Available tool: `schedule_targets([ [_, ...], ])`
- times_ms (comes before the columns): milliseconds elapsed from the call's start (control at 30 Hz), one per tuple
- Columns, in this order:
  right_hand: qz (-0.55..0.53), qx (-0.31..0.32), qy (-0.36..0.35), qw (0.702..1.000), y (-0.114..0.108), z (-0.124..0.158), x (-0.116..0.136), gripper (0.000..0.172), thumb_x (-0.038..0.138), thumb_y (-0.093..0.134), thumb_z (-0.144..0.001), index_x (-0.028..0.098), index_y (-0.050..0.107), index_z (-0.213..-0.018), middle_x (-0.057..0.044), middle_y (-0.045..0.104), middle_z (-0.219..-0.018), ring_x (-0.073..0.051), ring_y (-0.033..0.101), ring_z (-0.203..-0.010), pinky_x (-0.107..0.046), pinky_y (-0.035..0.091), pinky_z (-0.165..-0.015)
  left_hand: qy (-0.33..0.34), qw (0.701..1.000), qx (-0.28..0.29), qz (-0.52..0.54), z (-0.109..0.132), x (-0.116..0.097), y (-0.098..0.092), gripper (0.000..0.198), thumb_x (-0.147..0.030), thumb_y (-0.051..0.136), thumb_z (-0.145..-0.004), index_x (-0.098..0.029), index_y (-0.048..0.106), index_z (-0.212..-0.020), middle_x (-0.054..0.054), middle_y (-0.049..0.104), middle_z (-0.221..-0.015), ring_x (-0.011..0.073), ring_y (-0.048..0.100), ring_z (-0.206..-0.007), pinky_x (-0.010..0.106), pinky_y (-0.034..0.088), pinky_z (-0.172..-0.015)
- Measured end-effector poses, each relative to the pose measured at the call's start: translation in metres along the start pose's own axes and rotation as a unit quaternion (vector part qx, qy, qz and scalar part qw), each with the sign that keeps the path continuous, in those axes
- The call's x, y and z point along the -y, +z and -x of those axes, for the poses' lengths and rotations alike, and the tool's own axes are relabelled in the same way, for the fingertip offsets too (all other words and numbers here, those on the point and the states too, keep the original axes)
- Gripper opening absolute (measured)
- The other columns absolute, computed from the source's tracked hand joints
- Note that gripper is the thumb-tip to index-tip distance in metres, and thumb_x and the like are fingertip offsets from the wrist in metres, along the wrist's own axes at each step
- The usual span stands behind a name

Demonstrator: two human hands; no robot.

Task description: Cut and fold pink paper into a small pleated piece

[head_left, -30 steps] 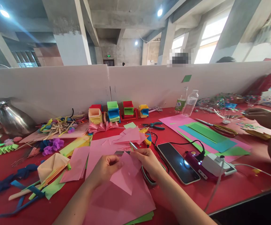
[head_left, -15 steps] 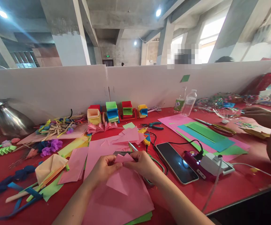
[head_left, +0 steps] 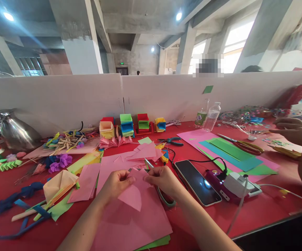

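Observation:
My left hand (head_left: 121, 183) pinches the left edge of a small piece of pink paper (head_left: 135, 193) between thumb and fingers. Opposite it, my right hand (head_left: 163, 178) is closed on the paper's upper right edge. The piece is held above a stack of larger pink sheets (head_left: 140, 230), its lower end bent into a curve. Scissors (head_left: 167, 201) lie beneath my right hand; a blade tip and a green-grey handle show, the rest is hidden. Smaller pink sheets (head_left: 84, 183) lie left of my left hand.
Beyond my hands are a yellow-blue glue gun (head_left: 164, 156), pliers (head_left: 170, 141) and folded paper boxes (head_left: 126, 127). A phone (head_left: 198, 183) and a purple power bank (head_left: 215, 179) with cables lie right. Another person's hand (head_left: 293, 129) is at far right. A metal jug (head_left: 16, 130) stands left.
My right fingers have shifted slightly right, away from my left fingers, showing more of the pink paper between them. Its lower edge now looks rounder. The view has shifted slightly.

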State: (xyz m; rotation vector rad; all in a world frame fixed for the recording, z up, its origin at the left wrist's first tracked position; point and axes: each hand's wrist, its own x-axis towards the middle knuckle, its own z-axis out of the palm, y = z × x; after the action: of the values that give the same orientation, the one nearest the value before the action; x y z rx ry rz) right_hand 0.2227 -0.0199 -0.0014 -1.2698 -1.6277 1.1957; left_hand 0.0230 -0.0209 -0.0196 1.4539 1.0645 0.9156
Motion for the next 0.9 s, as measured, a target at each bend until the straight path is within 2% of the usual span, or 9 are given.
schedule_targets([
  [133,-0.020,0.004,-0.022,1.000,0.003,-0.001,-0.001,0.027,0.038,0.070,-0.065,0.015,0.059,-0.056,0.005,0.047,-0.049,-0.008,0.036,-0.049,-0.023,0.024,-0.047,-0.004,0.999,-0.036,-0.018,-0.001,0.001,-0.001,0.031,-0.043,0.067,-0.067,-0.014,0.057,-0.063,-0.006,0.044,-0.055,0.0084,0.036,-0.053,0.021,0.026,-0.050],
  [300,-0.070,-0.002,0.002,0.998,0.005,-0.002,-0.003,0.033,0.043,0.073,-0.060,0.014,0.059,-0.051,0.005,0.046,-0.047,-0.007,0.036,-0.046,-0.023,0.024,-0.045,-0.005,1.000,-0.031,0.004,-0.001,-0.002,-0.003,0.025,-0.038,0.068,-0.067,-0.014,0.062,-0.063,-0.004,0.050,-0.055,0.0088,0.040,-0.053,0.021,0.030,-0.051],
  [400,-0.146,-0.041,0.025,0.988,-0.001,-0.003,0.000,0.031,0.040,0.078,-0.052,0.014,0.060,-0.049,0.004,0.049,-0.045,-0.007,0.039,-0.044,-0.023,0.027,-0.045,0.007,0.996,-0.071,0.061,-0.004,-0.001,-0.011,0.022,-0.035,0.071,-0.064,-0.014,0.065,-0.061,-0.002,0.057,-0.056,0.0110,0.048,-0.056,0.022,0.038,-0.057],
  [500,-0.247,-0.093,0.035,0.964,-0.004,-0.005,-0.001,0.032,0.040,0.080,-0.048,0.015,0.061,-0.051,0.003,0.053,-0.047,-0.008,0.042,-0.043,-0.023,0.030,-0.044,0.023,0.988,-0.109,0.109,-0.009,0.002,-0.015,0.024,-0.039,0.067,-0.068,-0.016,0.066,-0.065,0.001,0.063,-0.064,0.0145,0.057,-0.066,0.027,0.044,-0.071],
  [567,-0.279,-0.117,0.019,0.953,0.000,-0.007,-0.003,0.032,0.041,0.079,-0.050,0.015,0.060,-0.053,0.002,0.054,-0.050,-0.008,0.043,-0.045,-0.023,0.032,-0.046,0.043,0.982,-0.086,0.163,-0.009,0.003,-0.011,0.034,-0.049,0.060,-0.073,-0.017,0.068,-0.078,0.006,0.067,-0.080,0.0182,0.060,-0.079,0.032,0.045,-0.080],
  [667,-0.303,-0.157,-0.011,0.940,0.015,-0.012,-0.008,0.029,0.040,0.076,-0.056,0.016,0.059,-0.058,0.003,0.053,-0.054,-0.008,0.044,-0.049,-0.023,0.035,-0.050,0.109,0.956,0.037,0.272,-0.004,0.003,0.007,0.063,-0.066,0.057,-0.066,-0.020,0.062,-0.108,0.012,0.061,-0.112,0.0262,0.055,-0.104,0.039,0.040,-0.091],
  [733,-0.321,-0.184,-0.030,0.929,0.029,-0.013,-0.009,0.027,0.038,0.074,-0.059,0.018,0.058,-0.065,0.004,0.054,-0.058,-0.009,0.046,-0.053,-0.023,0.037,-0.053,0.123,0.957,0.075,0.254,0.000,0.002,0.021,0.069,-0.056,0.072,-0.056,-0.023,0.058,-0.115,0.011,0.060,-0.115,0.0277,0.051,-0.110,0.038,0.037,-0.094],
  [800,-0.336,-0.205,-0.046,0.918,0.043,-0.012,-0.008,0.027,0.038,0.073,-0.060,0.019,0.055,-0.069,0.004,0.054,-0.061,-0.010,0.047,-0.056,-0.023,0.038,-0.055,0.089,0.972,0.058,0.210,0.003,0.002,0.031,0.058,-0.042,0.078,-0.056,-0.022,0.062,-0.107,0.010,0.064,-0.109,0.0274,0.053,-0.108,0.037,0.038,-0.093],
  [900,-0.347,-0.197,-0.054,0.915,0.062,-0.007,-0.001,0.023,0.036,0.068,-0.064,0.019,0.054,-0.069,0.003,0.056,-0.064,-0.012,0.049,-0.059,-0.025,0.041,-0.060,0.067,0.982,-0.035,0.171,0.002,0.004,0.033,0.031,-0.037,0.070,-0.068,-0.017,0.067,-0.092,0.009,0.068,-0.093,0.0245,0.058,-0.094,0.035,0.042,-0.086],
])
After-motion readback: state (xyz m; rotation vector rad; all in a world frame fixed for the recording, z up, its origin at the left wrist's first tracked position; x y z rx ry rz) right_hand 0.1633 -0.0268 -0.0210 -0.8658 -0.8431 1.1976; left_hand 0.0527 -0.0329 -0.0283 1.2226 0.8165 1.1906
